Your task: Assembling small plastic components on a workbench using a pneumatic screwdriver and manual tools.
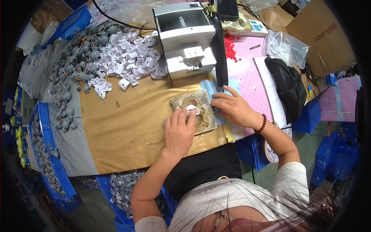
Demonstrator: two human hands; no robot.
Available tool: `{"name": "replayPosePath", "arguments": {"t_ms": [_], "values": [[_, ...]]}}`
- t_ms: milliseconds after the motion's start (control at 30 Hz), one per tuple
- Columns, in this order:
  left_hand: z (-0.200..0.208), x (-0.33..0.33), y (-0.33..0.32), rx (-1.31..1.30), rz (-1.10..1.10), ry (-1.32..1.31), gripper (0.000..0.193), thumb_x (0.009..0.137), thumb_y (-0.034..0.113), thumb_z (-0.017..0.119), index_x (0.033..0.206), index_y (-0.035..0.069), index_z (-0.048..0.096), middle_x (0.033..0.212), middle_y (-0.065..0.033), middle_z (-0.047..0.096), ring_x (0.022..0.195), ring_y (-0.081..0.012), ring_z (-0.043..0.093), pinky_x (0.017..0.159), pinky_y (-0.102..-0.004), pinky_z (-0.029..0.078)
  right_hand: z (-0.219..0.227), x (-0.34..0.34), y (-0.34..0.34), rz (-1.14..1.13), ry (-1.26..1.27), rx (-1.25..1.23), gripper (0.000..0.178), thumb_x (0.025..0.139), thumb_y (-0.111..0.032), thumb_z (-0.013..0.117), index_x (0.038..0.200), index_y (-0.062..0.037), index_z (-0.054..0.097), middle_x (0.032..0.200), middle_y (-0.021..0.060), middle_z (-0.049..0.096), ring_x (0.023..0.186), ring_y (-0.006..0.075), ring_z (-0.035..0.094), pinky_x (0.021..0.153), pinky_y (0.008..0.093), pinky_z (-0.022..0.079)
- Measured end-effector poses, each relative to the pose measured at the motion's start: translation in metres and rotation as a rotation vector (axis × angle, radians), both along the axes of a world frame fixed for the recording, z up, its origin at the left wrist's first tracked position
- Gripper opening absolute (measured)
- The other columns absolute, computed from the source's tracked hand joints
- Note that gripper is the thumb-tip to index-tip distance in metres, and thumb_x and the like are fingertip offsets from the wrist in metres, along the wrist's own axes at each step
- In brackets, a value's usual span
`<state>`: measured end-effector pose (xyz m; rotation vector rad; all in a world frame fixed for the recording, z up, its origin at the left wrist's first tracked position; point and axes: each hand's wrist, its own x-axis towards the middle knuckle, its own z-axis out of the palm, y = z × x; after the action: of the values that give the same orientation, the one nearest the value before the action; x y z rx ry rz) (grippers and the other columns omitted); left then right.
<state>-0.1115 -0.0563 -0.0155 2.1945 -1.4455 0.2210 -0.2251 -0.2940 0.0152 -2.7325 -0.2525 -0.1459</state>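
Note:
In front of me a square, beige-grey block [210, 120] with round hollows lies on the bench. A small white plastic part [193, 109] sits over its middle. My left hand [180, 133] is closed with its fingertips on that part. A grey rounded piece shows partly at this hand's left edge, and a thin wire [156, 143] runs out from beneath the hand. My right hand [233, 106], a beaded bracelet on its wrist, is at the block's right edge with fingers bent together. Thin wire runs toward its fingertips; what they grip is hidden.
A white-and-grey machine [188, 42] stands beyond the block. At the far left lie piles of white plastic parts [129, 58] and grey balls with wires [65, 96]. Red pieces [229, 46], a black pouch [286, 87] and a cardboard box [320, 38] are at the right.

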Motion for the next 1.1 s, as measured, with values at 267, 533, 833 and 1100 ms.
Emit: {"name": "replayPosePath", "arguments": {"t_ms": [267, 533, 833, 1100], "values": [[0.003, 0.003, 0.0, -0.001, -0.025, 0.02, 0.043, 0.076, 0.005, 0.07, 0.119, 0.005, 0.066, 0.116, -0.0139, 0.06, 0.113, -0.032, 0.058, 0.092, -0.0431, 0.048, -0.032, 0.015, 0.008, -0.424, -0.11, 0.929, 0.036, 0.085, 0.005, 0.071, 0.116, -0.0034, 0.056, 0.113, 0.0071, 0.059, 0.102, 0.017, 0.063, 0.085, 0.0315, 0.053], [0.005, 0.009, 0.002, -0.016, -0.043, 0.03, 0.043, 0.071, 0.003, 0.073, 0.114, 0.006, 0.069, 0.116, -0.0116, 0.06, 0.113, -0.031, 0.059, 0.092, -0.0423, 0.049, -0.008, 0.052, 0.007, -0.075, 0.487, 1.582, 0.048, 0.085, 0.003, 0.076, 0.127, -0.003, 0.054, 0.111, 0.0107, 0.068, 0.098, 0.0173, 0.068, 0.086, 0.0307, 0.057], [0.005, 0.017, 0.004, -0.035, -0.103, 0.048, 0.03, 0.073, 0.011, 0.074, 0.101, 0.005, 0.065, 0.113, -0.0125, 0.061, 0.114, -0.0308, 0.057, 0.092, -0.0425, 0.049, 0.017, 0.07, 0.027, -0.052, 0.153, 0.425, 0.041, 0.078, -0.017, 0.083, 0.112, -0.003, 0.065, 0.095, 0.0118, 0.065, 0.094, 0.0307, 0.059, 0.084, 0.0395, 0.05], [0.02, 0.02, -0.015, -0.094, 0.039, 0.223, 0.029, 0.075, 0.01, 0.075, 0.101, 0.008, 0.064, 0.101, -0.008, 0.06, 0.097, -0.0283, 0.059, 0.079, -0.0417, 0.048, 0.004, 0.065, 0.038, -0.176, 0.002, 0.317, 0.058, 0.077, -0.015, 0.084, 0.128, -0.0063, 0.057, 0.112, 0.0138, 0.057, 0.108, 0.0328, 0.052, 0.091, 0.0394, 0.046]]}}
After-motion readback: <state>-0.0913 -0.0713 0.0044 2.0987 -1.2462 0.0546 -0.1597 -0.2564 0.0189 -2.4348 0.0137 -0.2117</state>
